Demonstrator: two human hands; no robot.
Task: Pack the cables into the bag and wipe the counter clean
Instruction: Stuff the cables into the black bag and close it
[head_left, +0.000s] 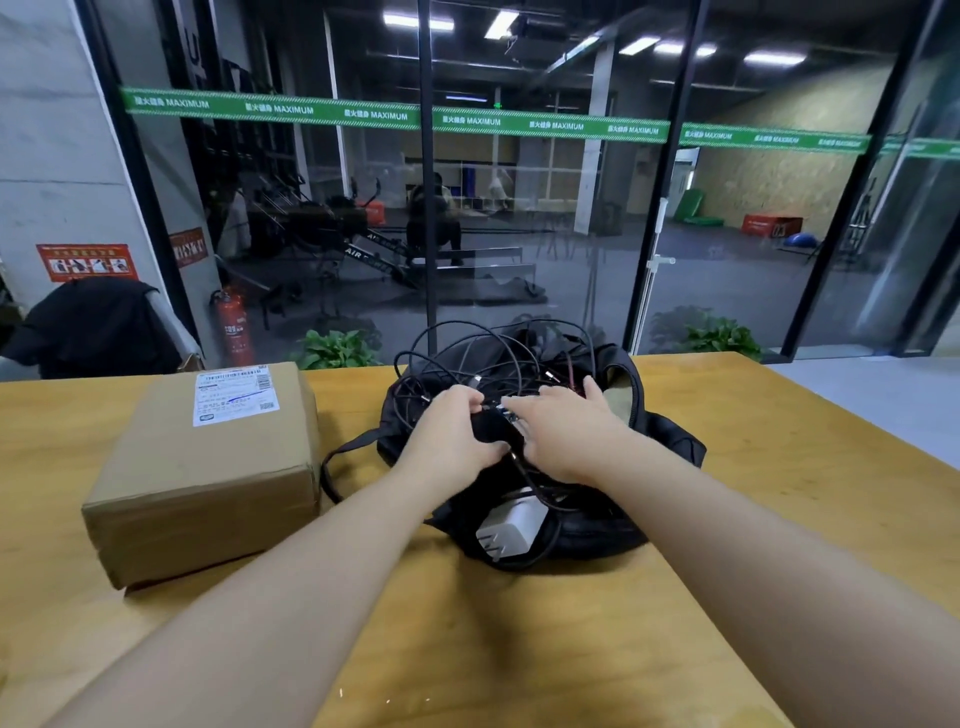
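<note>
Bag (660, 447): black, soft and slumped on the yellow wooden desk (571, 639), near its far edge at the middle; its long axis runs roughly near-to-far, its open mouth facing up, a strap (337, 462) trailing left toward the box.
Cables (467, 358): a loose black tangle heaped on and in the bag's mouth; loops arch up over the far rim, no single direction to them; several plug tips poke out to the right, by the right hand.
Charger (511, 530): white plug block lying on the near end of the bag, its prongs pointing toward the near left, a black lead running from it up into the tangle.
Left hand (457, 431): on the tangle at the bag's middle; fingers (462, 397) curled around a dark bundle of cable.
Right hand (563, 426): just beside the left, touching the same bundle; fingers (519, 402) bent down onto the cables, thumb stuck out to the right; whether they pinch anything, cannot tell.
Cardboard box (208, 478): closed, shipping label on top, on the desk left of the bag, apart from it.
</note>
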